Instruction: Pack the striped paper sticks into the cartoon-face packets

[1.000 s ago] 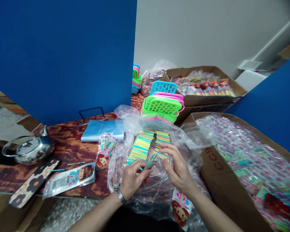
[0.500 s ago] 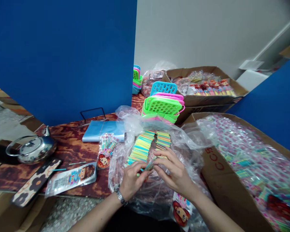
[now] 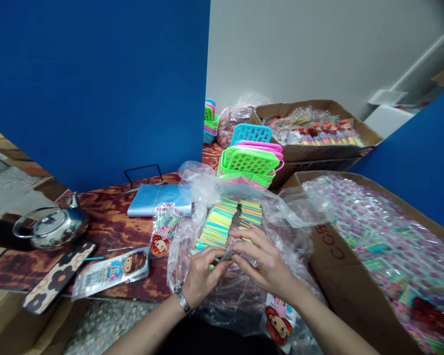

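Observation:
My left hand [image 3: 204, 276], a metal watch on its wrist, pinches a small, thin, shiny piece that looks like clear plastic [image 3: 227, 255]. The fingers of my right hand [image 3: 264, 261] close on the same piece from the other side; its contents, if any, are too small to tell. Just beyond the hands, rows of thin coloured sticks [image 3: 216, 224], yellow, blue and orange, lie in a large open clear bag [image 3: 190, 236]. Under my right forearm rests a packet with a red-haired cartoon figure [image 3: 278, 323].
Left of the bag lie a cartoon packet [image 3: 160, 241], a blue stack of sleeves [image 3: 144, 199], a flat printed bag [image 3: 113, 271] and a flower-patterned phone [image 3: 57, 281] near a kettle [image 3: 55, 227]. Plastic baskets [image 3: 249, 160] stand behind. A carton [image 3: 331, 266] of packets is right.
Both hands stay over the bag with the small piece between them. The fingers shift slightly, and the piece shows less green. The whole view has moved a little.

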Demonstrator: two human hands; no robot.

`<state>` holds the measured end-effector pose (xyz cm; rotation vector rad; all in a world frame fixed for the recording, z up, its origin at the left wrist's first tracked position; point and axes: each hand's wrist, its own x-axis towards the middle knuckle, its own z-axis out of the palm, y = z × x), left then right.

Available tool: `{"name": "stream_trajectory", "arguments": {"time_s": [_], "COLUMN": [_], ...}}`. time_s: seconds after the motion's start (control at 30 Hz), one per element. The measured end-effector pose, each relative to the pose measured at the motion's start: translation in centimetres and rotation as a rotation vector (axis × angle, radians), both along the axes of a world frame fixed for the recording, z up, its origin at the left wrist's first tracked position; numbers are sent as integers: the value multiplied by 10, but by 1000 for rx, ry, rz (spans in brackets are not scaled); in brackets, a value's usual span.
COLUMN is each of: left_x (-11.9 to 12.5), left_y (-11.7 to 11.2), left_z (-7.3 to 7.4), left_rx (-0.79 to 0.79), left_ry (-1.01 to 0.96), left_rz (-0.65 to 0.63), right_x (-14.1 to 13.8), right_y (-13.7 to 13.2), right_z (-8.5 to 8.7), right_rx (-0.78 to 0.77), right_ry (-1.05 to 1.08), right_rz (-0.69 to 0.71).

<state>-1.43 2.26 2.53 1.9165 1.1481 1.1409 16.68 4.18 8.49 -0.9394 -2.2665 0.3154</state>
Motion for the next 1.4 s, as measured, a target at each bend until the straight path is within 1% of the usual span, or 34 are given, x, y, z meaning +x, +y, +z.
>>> {"name": "stream_trajectory", "arguments": {"time_s": [0.07,0.1,0.17,0.23,0.27,0.3,0.37,0.4,0.47,0.53,0.63,0.73,0.83,0.9,0.97,1.03,1.1,1.13,1.17,1.2,1.23,1.3,1.4], "left_x": [-10,-19,-45,-77,-93,-109,-133,-141,-148,-149,-146,-144,-132,-115,-90,-59,-24,-7,9,25,39,60,77], "left_y": [0,1,6,14,21,28,46,55,69,77,79,75,69,62,52,38,23,15,9,4,0,-3,1], "left_z": [2,3,8,11,11,10,3,-3,-15,-25,-33,-31,-20,-10,-1,2,0,-3,-7,-10,-14,-20,-26], "left_rx": [-5,-10,-30,-52,-68,-70,-56,-50,-44,-25,15,64,173,221,220,190,114,45,-22,-80,-140,-232,-314], "left_ry": [31,61,144,246,311,379,491,537,563,566,576,606,598,540,445,326,220,177,134,95,62,-2,-67], "left_rz": [21,51,161,293,339,355,389,413,446,479,510,537,583,569,504,376,194,78,-27,-107,-154,-171,-153], "right_x": [8,16,37,63,76,88,109,117,128,133,137,139,141,141,139,137,132,129,124,119,114,102,86], "right_y": [-2,-4,-7,-10,-12,-15,-22,-26,-34,-39,-42,-40,-37,-35,-31,-27,-23,-21,-19,-18,-17,-16,-14], "right_z": [0,-2,-10,-23,-31,-39,-54,-61,-71,-80,-93,-104,-108,-104,-98,-88,-77,-70,-63,-56,-50,-38,-29], "right_rx": [-39,-63,-110,-181,-233,-292,-416,-469,-539,-558,-578,-608,-538,-451,-359,-243,-122,-86,-76,-90,-119,-180,-222], "right_ry": [25,40,26,-85,-164,-250,-423,-505,-629,-668,-584,-484,-508,-589,-660,-653,-547,-472,-393,-320,-259,-158,-43], "right_rz": [-3,-42,-165,-259,-281,-293,-321,-350,-425,-493,-527,-502,-545,-601,-649,-655,-618,-582,-540,-498,-456,-397,-404]}}
